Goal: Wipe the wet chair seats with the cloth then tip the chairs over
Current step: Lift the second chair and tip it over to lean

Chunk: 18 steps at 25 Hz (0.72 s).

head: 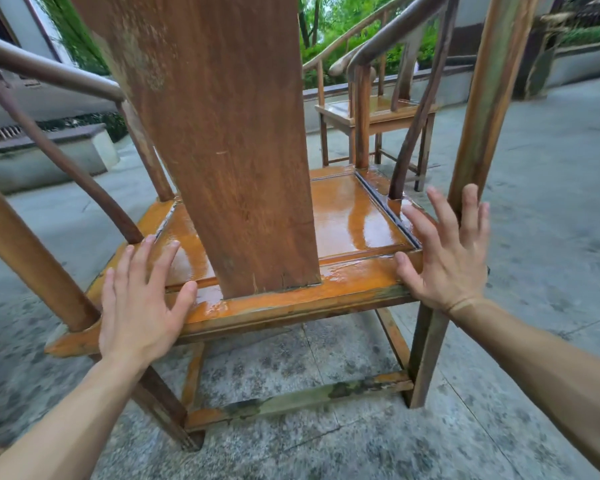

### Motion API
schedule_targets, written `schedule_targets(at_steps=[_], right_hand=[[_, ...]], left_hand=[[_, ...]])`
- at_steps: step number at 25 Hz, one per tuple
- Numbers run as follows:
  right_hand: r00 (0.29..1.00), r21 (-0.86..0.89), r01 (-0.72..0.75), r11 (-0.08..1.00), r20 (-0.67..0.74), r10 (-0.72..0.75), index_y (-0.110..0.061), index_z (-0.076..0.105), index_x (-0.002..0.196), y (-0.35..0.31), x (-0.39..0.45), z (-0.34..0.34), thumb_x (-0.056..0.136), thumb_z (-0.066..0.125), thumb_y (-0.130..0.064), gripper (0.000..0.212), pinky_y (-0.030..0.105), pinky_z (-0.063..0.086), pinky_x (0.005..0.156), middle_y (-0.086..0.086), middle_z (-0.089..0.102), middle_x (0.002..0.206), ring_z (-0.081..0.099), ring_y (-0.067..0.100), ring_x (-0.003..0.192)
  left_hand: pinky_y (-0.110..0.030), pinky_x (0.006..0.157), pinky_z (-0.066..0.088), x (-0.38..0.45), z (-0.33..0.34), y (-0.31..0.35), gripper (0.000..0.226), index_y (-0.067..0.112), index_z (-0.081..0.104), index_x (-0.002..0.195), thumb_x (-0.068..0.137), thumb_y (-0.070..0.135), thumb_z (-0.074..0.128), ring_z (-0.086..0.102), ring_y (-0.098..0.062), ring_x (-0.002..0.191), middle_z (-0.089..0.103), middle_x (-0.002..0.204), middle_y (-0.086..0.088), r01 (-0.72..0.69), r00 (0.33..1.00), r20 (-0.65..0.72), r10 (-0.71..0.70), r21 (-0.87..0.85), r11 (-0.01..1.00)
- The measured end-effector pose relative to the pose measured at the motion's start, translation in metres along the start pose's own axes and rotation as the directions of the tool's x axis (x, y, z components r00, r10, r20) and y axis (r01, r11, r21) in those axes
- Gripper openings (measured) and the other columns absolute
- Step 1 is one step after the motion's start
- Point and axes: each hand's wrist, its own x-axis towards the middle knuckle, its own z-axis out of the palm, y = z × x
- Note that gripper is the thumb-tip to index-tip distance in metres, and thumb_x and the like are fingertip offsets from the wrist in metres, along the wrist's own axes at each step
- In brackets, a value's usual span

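A wooden armchair fills the head view, seen from behind its tall back splat (pixel 222 133). Its orange seat (pixel 354 216) shines with water. My left hand (pixel 139 299) is spread, fingers apart, over the rear left part of the seat frame beside the back post. My right hand (pixel 447 251) is spread at the rear right corner, next to the right back post (pixel 482 109). Neither hand holds anything. No cloth is in view. A second wooden chair (pixel 371 112) with a wet seat stands upright farther back on the right.
Grey stone paving (pixel 551 202) surrounds the chairs, damp and mottled. A low stone ledge (pixel 45 154) runs along the back left, another wall along the back right. Green trees stand behind. The chair's lower stretcher (pixel 291 400) is mossy.
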Motion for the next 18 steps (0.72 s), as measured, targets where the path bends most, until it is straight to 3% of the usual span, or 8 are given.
schedule_targets(at_steps=[8, 18], right_hand=[[0.999, 0.069, 0.049, 0.996, -0.013, -0.048, -0.029, 0.032, 0.151, 0.027, 0.028, 0.056, 0.089, 0.044, -0.052, 0.067, 0.073, 0.016, 0.113, 0.006, 0.02, 0.162, -0.015, 0.029, 0.153], [0.997, 0.176, 0.073, 0.982, -0.012, -0.072, -0.029, 0.031, 0.15, 0.024, 0.065, 0.131, 0.088, 0.044, -0.05, 0.067, 0.072, 0.009, 0.116, 0.006, 0.018, 0.161, -0.017, 0.028, 0.153]], left_hand=[[-0.062, 0.119, 0.018, 0.017, 0.015, 0.008, 0.074, 0.035, 0.025, 0.155, 0.091, 0.071, 0.018, 0.01, -0.028, 0.153, 0.017, 0.166, -0.001, 0.119, 0.993, 0.018, -0.12, 0.05, 0.992], [-0.062, 0.119, 0.019, 0.062, 0.038, -0.002, 0.077, 0.035, 0.027, 0.154, 0.089, 0.074, 0.015, 0.014, -0.028, 0.153, 0.02, 0.166, 0.0, 0.207, 0.977, 0.025, -0.211, 0.112, 0.972]])
